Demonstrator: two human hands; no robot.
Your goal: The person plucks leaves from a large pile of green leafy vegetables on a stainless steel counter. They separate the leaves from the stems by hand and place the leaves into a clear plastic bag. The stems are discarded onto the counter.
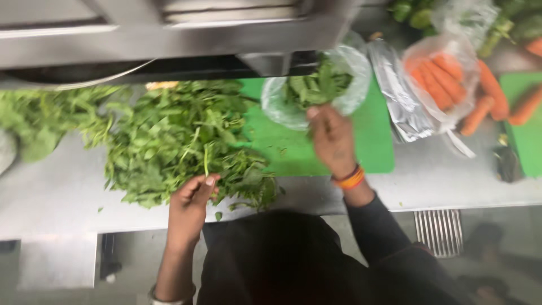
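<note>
Leafy greens [169, 141] lie left of carrots [451, 85].

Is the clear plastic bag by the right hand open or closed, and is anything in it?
Open: the clear plastic bag gapes, green leaves inside; right hand at its rim.

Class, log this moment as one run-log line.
left hand: pinching stem in leafy greens | right hand: at clear bag | green board

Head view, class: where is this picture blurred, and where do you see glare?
Head view: soft motion blur throughout; the right hand at the clear bag of leaves is smeared, the carrots fuzzy; pale glare on the foil pouch; the left hand is sharper.
</note>
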